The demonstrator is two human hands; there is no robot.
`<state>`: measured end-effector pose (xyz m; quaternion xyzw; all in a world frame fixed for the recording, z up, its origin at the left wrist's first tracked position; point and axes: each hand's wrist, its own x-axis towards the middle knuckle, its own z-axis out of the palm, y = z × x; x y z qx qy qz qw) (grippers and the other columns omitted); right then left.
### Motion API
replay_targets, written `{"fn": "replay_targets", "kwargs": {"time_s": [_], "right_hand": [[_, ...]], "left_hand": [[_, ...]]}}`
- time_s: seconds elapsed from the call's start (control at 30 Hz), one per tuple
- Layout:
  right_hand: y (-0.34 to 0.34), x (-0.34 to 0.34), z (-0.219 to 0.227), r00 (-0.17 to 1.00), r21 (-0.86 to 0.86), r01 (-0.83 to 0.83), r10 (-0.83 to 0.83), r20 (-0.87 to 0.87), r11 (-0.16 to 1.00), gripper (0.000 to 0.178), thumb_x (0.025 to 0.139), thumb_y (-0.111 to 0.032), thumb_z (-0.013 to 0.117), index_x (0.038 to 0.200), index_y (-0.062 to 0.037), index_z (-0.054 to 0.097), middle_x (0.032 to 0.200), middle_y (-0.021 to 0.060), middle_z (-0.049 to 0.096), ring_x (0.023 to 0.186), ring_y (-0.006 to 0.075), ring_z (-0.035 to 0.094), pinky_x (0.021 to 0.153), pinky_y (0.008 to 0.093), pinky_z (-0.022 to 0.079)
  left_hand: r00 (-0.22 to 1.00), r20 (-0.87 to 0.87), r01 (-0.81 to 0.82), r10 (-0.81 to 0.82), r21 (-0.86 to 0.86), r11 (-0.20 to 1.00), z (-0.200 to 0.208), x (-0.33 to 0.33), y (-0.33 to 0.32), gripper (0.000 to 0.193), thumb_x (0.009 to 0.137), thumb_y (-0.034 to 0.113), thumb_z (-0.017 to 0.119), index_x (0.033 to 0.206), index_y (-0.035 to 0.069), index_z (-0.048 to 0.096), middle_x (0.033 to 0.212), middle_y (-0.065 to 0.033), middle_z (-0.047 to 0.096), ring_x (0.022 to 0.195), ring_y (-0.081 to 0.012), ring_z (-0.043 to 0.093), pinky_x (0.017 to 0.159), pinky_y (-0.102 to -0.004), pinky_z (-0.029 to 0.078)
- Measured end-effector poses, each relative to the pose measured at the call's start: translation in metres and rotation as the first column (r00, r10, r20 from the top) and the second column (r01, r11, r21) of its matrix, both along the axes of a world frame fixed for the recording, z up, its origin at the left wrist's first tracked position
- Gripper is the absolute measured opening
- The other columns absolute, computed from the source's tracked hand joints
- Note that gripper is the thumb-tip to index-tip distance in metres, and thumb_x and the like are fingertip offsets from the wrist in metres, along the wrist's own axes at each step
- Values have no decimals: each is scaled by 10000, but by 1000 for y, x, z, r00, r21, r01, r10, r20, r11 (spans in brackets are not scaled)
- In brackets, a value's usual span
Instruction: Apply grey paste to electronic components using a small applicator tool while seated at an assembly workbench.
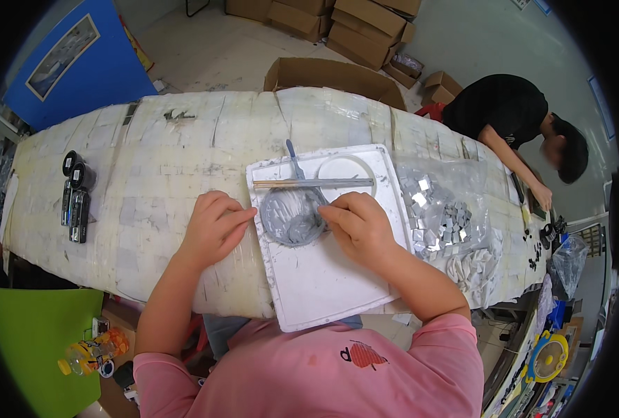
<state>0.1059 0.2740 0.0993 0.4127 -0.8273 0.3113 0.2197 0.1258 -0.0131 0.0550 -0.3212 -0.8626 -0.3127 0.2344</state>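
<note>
A round clear tub [268,226] smeared with grey paste stands on a white foam tray [309,292] in front of me. My right hand [358,226] is closed in a pinch at the tub's right rim; whatever is between its fingertips is hidden. To the left, my left hand [219,226] has thumb and forefinger pressed together by the tray's left edge, and I cannot make out anything in them. Thin wooden sticks [313,184], grey at one end, lie across the tub's far side. A blue-handled tool [292,155] leans there, with a white round lid [372,174] beside it.
Small mirror tiles [456,223] lie on clear plastic right of the tray, near crumpled white tissue [473,272]. Several black containers [76,202] stand at the left. A person in black [498,111] works at the table's right end. Cardboard boxes [365,31] are behind the table.
</note>
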Motion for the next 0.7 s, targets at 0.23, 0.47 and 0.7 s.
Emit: {"fn": "replay_targets", "kwargs": {"time_s": [0.23,0.47,0.7], "right_hand": [[-1,1,4,998,52,-39,42,-52,998,329,651,49,712,962,-50,678,822,62,613,689,234,573,568,337,435],[2,4,5,999,115,-33,36,-20,993,344,623,37,713,954,-47,677,803,55,619,667,229,569,567,354,426],[0,2,5,992,82,2,9,-123,997,334,628,4,668,961,-22,673,790,59,594,692,235,572,569,367,421]], "left_hand": [[999,50,5,-6,18,1000,-3,-2,-2,317,694,-4,678,992,100,697,815,-41,580,817,-253,531,749,-369,412],[983,177,29,-45,93,995,-1,-2,-1,255,760,-9,653,992,89,696,663,-46,537,669,-243,514,608,-350,410],[972,235,4,-22,78,997,0,0,-2,239,781,5,642,995,95,696,661,-39,544,646,-234,527,612,-355,409]]}}
